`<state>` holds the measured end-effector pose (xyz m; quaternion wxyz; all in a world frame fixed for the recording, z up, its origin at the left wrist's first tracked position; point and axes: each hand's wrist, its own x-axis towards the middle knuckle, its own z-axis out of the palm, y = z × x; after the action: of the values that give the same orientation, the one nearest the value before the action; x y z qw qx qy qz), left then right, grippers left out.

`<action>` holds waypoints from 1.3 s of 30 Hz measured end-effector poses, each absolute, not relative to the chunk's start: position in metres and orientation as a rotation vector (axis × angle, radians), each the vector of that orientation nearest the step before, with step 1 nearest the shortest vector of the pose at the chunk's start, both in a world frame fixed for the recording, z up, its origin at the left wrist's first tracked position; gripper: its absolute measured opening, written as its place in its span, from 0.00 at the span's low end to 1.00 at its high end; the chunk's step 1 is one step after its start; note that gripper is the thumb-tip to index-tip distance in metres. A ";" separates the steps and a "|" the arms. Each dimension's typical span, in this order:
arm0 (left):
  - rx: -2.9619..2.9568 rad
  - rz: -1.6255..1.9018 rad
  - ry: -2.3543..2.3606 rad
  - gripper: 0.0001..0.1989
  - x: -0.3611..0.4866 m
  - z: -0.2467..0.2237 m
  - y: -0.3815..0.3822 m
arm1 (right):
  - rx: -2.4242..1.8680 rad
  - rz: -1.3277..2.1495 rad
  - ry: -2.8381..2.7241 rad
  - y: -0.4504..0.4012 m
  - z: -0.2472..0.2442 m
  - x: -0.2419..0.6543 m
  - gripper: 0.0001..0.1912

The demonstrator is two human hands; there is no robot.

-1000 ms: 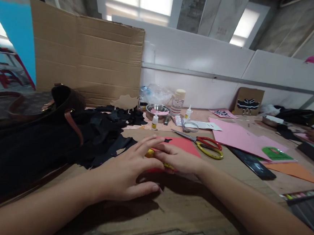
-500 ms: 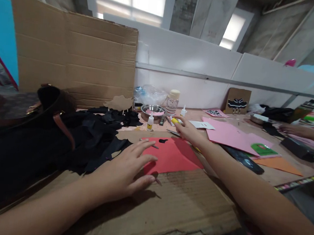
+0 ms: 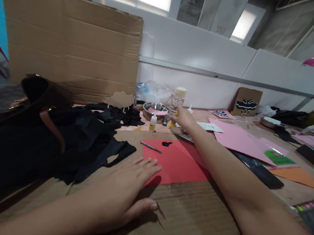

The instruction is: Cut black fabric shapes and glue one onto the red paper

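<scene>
My left hand [image 3: 132, 184] lies with fingers spread over the lower left corner of a red sheet [image 3: 180, 163]. A thin pinkish sliver [image 3: 161, 210] is by its thumb. My right hand [image 3: 182, 118] reaches past the sheet with its fingers around a yellow tube [image 3: 172, 123], which stands upright. On the red sheet are a small black cutout [image 3: 167, 144] and a slim metal tool [image 3: 151, 147]. Scissors [image 3: 182, 136] lie partly under my right wrist. A small glue bottle [image 3: 153, 123] stands left of the right hand.
Black fabric scraps [image 3: 98, 138] and a dark bag [image 3: 38, 101] fill the left side. A metal bowl [image 3: 155, 109] and patterned bottle [image 3: 179, 96] stand behind. To the right are pink sheets [image 3: 242, 140], a black phone-like object [image 3: 258, 169] and orange paper [image 3: 301, 176].
My right hand has raised the yellow tube from a tilt to upright. My left hand has moved down, away from the metal tool. The camera view has shifted, and the other person's hand has left it.
</scene>
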<state>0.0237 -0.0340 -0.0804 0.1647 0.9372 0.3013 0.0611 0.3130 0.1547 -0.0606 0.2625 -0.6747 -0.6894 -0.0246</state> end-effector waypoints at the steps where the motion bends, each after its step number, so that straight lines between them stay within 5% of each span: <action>1: 2.648 0.158 0.868 0.34 0.025 -0.079 -0.036 | -1.816 -0.074 -1.871 0.155 -0.064 0.313 0.28; 8: 2.582 0.073 0.930 0.37 0.029 -0.068 -0.045 | -1.714 -0.137 -1.873 0.159 -0.070 0.306 0.21; 15: 2.612 0.472 0.868 0.33 0.015 -0.103 -0.030 | -1.543 -0.391 -1.715 0.151 -0.047 0.315 0.20; 21: 2.667 0.477 0.843 0.34 0.019 -0.106 -0.026 | -1.385 -0.288 -1.949 0.119 -0.014 0.293 0.07; 26: 2.670 0.230 0.893 0.34 0.028 -0.080 -0.032 | -1.402 0.366 -2.706 0.081 -0.018 0.250 0.15; 30: 2.642 0.146 0.875 0.33 0.032 -0.069 -0.036 | -1.410 0.167 -2.863 0.064 -0.044 0.227 0.24; 39: 2.621 0.181 0.887 0.29 0.024 -0.069 -0.042 | -1.565 -0.015 -2.586 0.045 -0.060 0.257 0.08</action>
<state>0.0237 -0.0420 -0.0695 0.1831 0.9293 0.3144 0.0641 0.2568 0.0446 -0.0602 0.0594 -0.5167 -0.8541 -0.0049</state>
